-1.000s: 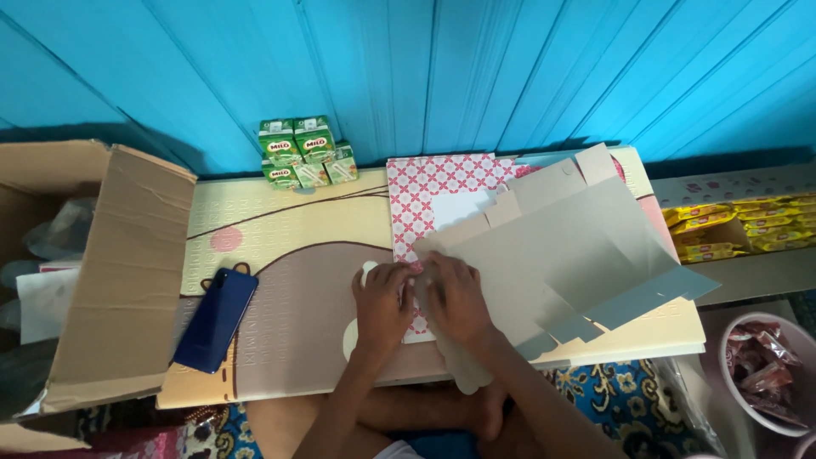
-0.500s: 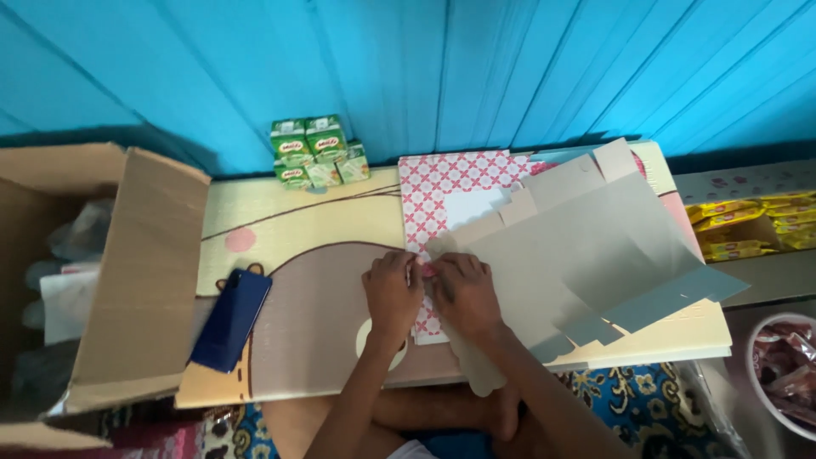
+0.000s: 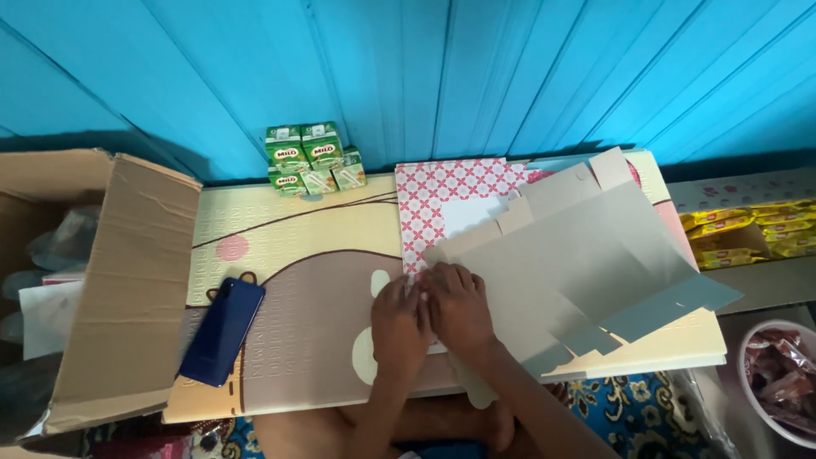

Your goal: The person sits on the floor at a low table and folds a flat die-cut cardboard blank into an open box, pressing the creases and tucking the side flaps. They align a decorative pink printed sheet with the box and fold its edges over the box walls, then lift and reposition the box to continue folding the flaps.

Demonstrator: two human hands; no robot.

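Both hands have slid left with the card (image 3: pixel 578 255); my left hand (image 3: pixel 399 319) and right hand (image 3: pixel 459 308) press flat on its corner over the mat (image 3: pixel 289 255). Uneven pressure could skew the crease.

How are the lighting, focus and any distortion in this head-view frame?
Head view: soft, even light with no glare; the hands and the grey card they press are sharp, as are the phone and the green cartons; a dark shadow band lies under the blue wall; the frame's corners are dimmer; wide-angle lens makes the wall planks fan outward.
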